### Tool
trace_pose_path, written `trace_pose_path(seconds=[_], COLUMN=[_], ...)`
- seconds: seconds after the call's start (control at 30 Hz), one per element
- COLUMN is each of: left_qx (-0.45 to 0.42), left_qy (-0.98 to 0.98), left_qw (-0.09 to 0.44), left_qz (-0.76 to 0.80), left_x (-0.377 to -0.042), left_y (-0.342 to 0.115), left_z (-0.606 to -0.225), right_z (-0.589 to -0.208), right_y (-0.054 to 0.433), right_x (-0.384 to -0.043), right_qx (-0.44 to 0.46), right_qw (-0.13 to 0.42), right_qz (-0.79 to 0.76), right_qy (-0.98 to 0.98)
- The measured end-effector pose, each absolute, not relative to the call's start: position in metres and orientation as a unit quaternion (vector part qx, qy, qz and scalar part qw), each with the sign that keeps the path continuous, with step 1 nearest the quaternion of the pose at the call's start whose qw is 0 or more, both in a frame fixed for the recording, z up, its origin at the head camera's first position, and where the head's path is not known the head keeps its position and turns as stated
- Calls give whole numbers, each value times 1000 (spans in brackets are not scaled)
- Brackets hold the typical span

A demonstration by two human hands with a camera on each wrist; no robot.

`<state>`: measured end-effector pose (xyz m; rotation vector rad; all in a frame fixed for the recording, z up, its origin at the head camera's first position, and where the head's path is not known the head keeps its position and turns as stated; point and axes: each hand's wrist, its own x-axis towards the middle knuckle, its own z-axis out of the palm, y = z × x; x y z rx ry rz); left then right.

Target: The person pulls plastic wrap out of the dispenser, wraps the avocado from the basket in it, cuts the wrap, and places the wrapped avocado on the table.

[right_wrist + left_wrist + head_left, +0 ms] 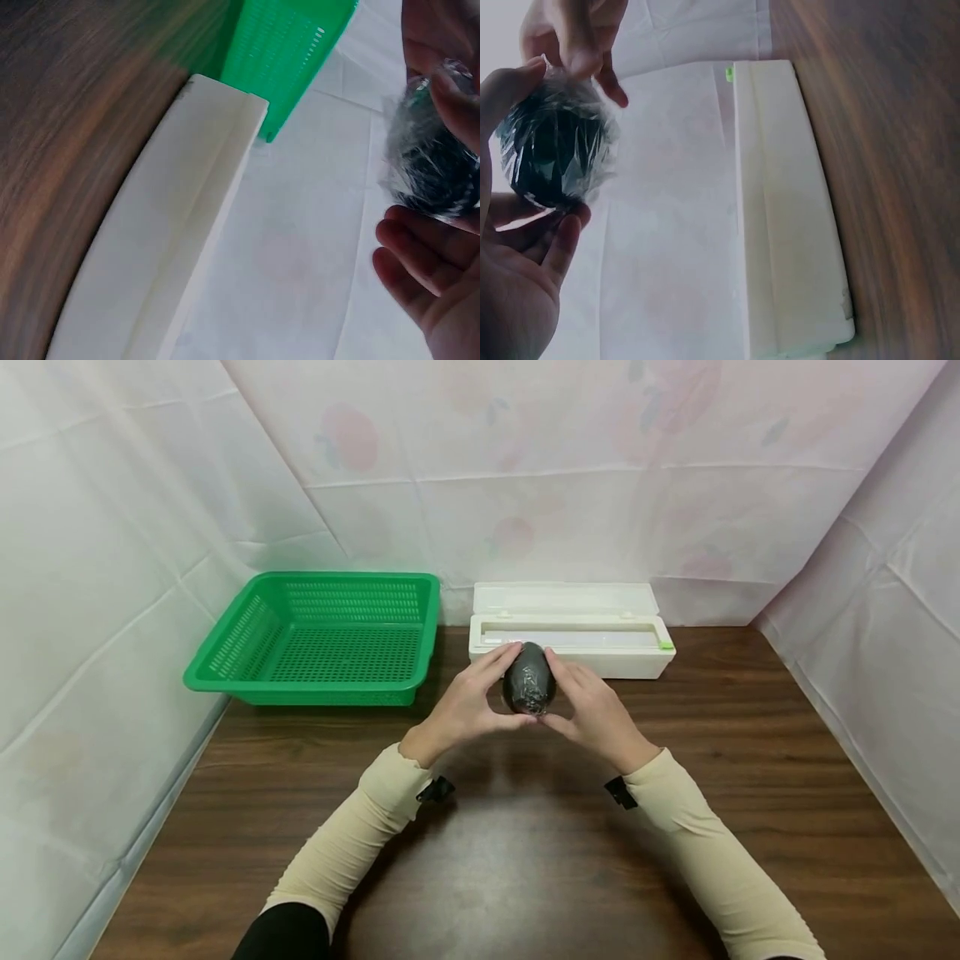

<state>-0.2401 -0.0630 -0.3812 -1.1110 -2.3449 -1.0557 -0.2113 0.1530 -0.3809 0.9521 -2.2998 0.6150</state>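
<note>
A dark, egg-shaped thing [530, 675] wrapped in clear plastic film is held up between both hands, in front of a white box. My left hand [467, 706] grips its left side, fingers at the top and thumb at the lower end. From the right, my right hand [596, 714] holds it the same way; the two thumb tips come close together below it. The left wrist view has the film [600, 139] crinkled and loose around the dark thing. In the right wrist view, wrinkled film also covers the dark thing [435, 161].
Behind the hands stands the white plastic-wrap dispenser box [573, 667], its lid [566, 599] raised and a green piece [666, 645] at its right end. A green perforated basket [311, 696] stands to the left on the wooden table [487, 877]. White cloth [562, 527] hangs around the table.
</note>
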Motion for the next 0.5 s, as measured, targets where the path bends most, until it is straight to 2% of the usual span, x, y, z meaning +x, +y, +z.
trace_pose_path(seconds=[0.17, 0.5], left_qx=[-376, -400], left_qy=[-819, -811], left_qw=[167, 86], left_qz=[-399, -418], left_x=[-239, -244], left_y=[-60, -69], left_z=[-382, -373], right_z=[-387, -392], right_y=[153, 158], right_x=[-215, -216], right_qx=[358, 354], right_qw=[296, 297], right_qz=[278, 359], right_qy=[-841, -811])
